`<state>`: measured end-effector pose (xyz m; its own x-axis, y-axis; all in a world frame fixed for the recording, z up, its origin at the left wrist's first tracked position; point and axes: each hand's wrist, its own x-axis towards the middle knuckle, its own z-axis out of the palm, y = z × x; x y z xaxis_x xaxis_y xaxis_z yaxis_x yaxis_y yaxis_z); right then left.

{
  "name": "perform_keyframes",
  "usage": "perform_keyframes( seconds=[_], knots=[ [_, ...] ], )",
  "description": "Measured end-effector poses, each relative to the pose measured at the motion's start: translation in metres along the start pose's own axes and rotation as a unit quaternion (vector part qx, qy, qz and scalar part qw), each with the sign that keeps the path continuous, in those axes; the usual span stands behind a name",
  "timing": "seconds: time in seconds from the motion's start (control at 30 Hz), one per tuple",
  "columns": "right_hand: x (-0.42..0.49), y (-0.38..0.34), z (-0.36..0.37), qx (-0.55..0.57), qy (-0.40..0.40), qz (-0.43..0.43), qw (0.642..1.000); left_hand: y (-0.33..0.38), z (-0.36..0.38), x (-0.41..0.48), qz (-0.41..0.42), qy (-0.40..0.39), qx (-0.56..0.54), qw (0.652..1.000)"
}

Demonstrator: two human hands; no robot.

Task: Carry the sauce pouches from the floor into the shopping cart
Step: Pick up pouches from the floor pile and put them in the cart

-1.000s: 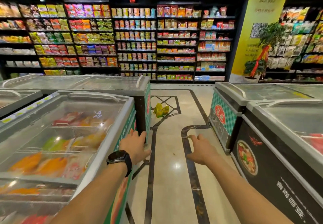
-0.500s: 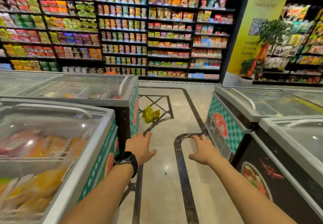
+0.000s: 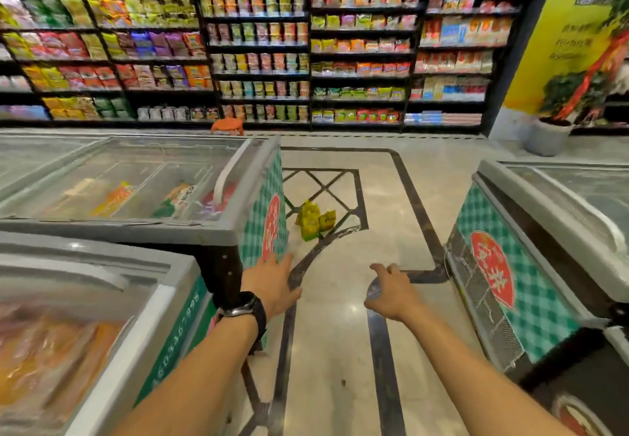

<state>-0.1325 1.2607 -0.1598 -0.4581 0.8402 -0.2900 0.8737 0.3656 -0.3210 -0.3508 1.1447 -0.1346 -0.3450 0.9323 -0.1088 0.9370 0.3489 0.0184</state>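
A small heap of yellow-green sauce pouches (image 3: 313, 219) lies on the tiled floor ahead, just past the corner of the left freezer. My left hand (image 3: 270, 284), with a black watch on the wrist, is stretched forward with relaxed fingers and holds nothing. My right hand (image 3: 393, 292) is also held out, fingers loosely curved, empty. Both hands are well short of the pouches. No shopping cart is in view.
Glass-topped chest freezers (image 3: 143, 194) line the left of the aisle, and more freezers (image 3: 531, 251) stand on the right. Stocked shelves (image 3: 306, 44) fill the back wall. A potted plant (image 3: 551, 129) and yellow banner stand at back right. An orange stool (image 3: 227, 126) sits behind the left freezer.
I have walked forward along the aisle, so the pouches and shelves appear closer and larger. Both hands stay held out in front, empty.
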Motion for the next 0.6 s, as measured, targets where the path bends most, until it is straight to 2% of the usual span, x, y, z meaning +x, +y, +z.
perform_keyframes(
  seconds=[0.23,0.37,0.6],
  knots=[
    [0.187,0.0,-0.025,-0.02,-0.015,0.0,1.0,-0.02,0.023,0.196,-0.012,-0.034,-0.008,0.999],
    [0.288,0.006,-0.047,-0.021,-0.033,0.035,0.999,-0.021,0.029,0.318,0.014,-0.054,-0.012,0.998],
    [0.444,0.02,-0.089,-0.014,-0.039,0.05,0.998,-0.016,0.044,0.481,0.04,-0.112,-0.028,0.992]
  ],
)
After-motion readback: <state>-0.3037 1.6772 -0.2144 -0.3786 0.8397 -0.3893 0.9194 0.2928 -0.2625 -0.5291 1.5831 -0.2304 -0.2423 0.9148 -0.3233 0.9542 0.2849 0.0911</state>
